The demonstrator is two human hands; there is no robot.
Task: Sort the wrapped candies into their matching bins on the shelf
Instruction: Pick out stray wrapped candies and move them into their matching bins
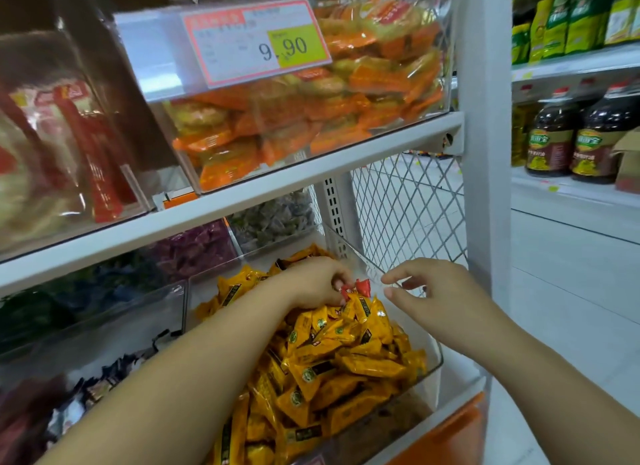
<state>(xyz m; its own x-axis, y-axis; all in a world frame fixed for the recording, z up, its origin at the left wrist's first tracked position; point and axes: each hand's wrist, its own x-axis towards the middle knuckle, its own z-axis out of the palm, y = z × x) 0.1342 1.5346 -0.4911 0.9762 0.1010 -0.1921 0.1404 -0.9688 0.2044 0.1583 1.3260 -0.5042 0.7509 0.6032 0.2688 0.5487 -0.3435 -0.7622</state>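
Head view: left hand is pinching a red candy over the yellow-candy bin in the white shelf unit; right hand is hovering beside it, loosely open, empty; oil bottles are standing far right

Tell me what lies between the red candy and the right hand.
Head view: only a short open gap above the yellow candies. Left hand pinches the red candy; right hand is off it.

Small foil-wrapped candies are golden yellow with black bands and round green marks. One twisted candy wrapper is red. Flat plastic packets above are orange; the paper price tag is red-bordered, with a yellow-green panel.
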